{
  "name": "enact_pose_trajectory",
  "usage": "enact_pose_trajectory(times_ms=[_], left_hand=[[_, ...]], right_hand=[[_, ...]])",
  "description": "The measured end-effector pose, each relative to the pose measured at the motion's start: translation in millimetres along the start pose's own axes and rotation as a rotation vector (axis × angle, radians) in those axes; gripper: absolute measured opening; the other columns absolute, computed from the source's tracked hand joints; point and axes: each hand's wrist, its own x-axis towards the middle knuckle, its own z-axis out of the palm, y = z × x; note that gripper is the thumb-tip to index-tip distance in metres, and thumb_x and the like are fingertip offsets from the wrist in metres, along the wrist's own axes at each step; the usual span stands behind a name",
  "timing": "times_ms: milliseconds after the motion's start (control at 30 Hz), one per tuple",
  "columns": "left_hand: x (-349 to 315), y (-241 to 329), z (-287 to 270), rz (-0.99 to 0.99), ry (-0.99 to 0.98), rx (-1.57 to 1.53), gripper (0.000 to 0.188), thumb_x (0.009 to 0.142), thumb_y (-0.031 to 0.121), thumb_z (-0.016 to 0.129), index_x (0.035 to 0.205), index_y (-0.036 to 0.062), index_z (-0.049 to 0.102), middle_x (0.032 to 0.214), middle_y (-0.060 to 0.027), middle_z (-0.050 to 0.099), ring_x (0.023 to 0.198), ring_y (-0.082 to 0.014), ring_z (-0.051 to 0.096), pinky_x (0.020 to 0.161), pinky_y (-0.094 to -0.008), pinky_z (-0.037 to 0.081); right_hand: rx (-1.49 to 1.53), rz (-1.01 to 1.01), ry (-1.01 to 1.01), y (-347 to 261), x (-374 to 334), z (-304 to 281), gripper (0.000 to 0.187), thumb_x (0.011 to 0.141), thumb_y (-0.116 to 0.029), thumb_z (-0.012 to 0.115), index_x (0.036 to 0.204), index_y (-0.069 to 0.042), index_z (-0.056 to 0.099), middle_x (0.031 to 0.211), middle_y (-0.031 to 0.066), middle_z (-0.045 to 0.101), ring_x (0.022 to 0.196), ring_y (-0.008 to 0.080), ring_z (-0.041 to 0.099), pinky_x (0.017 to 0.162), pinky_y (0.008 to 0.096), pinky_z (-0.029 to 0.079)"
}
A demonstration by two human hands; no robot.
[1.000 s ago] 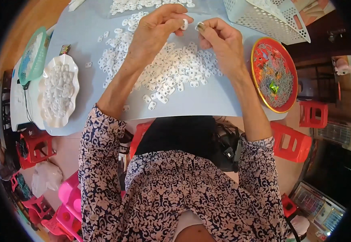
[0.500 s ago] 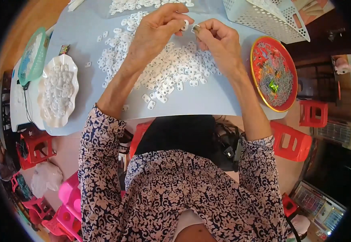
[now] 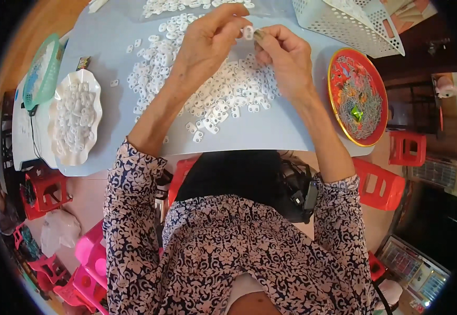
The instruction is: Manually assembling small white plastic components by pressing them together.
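Observation:
Over the far middle of the table, my left hand (image 3: 211, 39) pinches a small white oval plastic piece (image 3: 248, 32) with holes in it. My right hand (image 3: 287, 50) is closed right beside it, thumb and index finger pressed together at the piece's right edge. A dull greenish-brown, shiny bit shows at the right thumb tip; whatever those fingers hold is too small to make out. Below both hands spreads a loose heap of the same white plastic pieces (image 3: 223, 86).
On the right stands a red tray (image 3: 335, 100) of small grey metal screws with a green wrapper. A white scalloped dish (image 3: 96, 100) of white pieces sits left, near a green basket (image 3: 55, 68). A perforated white basket (image 3: 338, 29) stands far right. Red stools (image 3: 378, 184) flank the table.
My two hands have come together: the right fingertips, a little apart from the white piece before, now meet its edge. The piece has shifted slightly right with my left hand.

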Motion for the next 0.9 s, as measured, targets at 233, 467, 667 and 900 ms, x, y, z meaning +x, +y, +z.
enact_pose_trajectory(times_ms=[233,467,667,900], left_hand=[[-3,-9,0,-0.046,-0.032,-0.200,0.024,0.093,0.019,0.049,0.100,0.0011,0.062,0.081,-0.0042,0.063,0.076,-0.0107,0.057,0.068,-0.0245,0.047],[-4,-11,5,-0.112,-0.095,-0.141,0.025,0.093,0.021,0.050,0.093,0.0004,0.063,0.077,-0.0033,0.063,0.073,-0.0097,0.056,0.067,-0.0246,0.047],[-3,-13,1,-0.027,-0.085,-0.150,0.026,0.093,0.021,0.048,0.089,0.0003,0.063,0.072,-0.0025,0.061,0.070,-0.0094,0.055,0.066,-0.0250,0.046],[-2,-9,2,-0.071,-0.084,-0.130,0.029,0.095,0.022,0.045,0.084,0.0008,0.061,0.071,-0.0028,0.060,0.068,-0.0097,0.053,0.066,-0.0254,0.046]], right_hand=[[0.040,0.005,0.021,-4,1,-2,0.013,0.085,-0.012,0.064,0.083,0.001,0.062,0.067,0.0008,0.057,0.057,0.0053,0.048,0.052,0.0205,0.041],[0.062,-0.008,0.020,-4,1,-3,0.014,0.086,-0.012,0.063,0.083,0.001,0.061,0.067,0.0005,0.057,0.058,0.0053,0.048,0.053,0.0201,0.040],[-0.065,-0.039,0.008,-6,-1,-3,0.013,0.088,-0.011,0.061,0.084,0.001,0.061,0.068,-0.0004,0.056,0.059,0.0053,0.046,0.054,0.0207,0.039],[-0.104,-0.044,-0.026,-5,-1,-4,0.012,0.090,-0.011,0.058,0.088,0.001,0.061,0.071,-0.0002,0.055,0.062,0.0062,0.046,0.058,0.0216,0.040]])
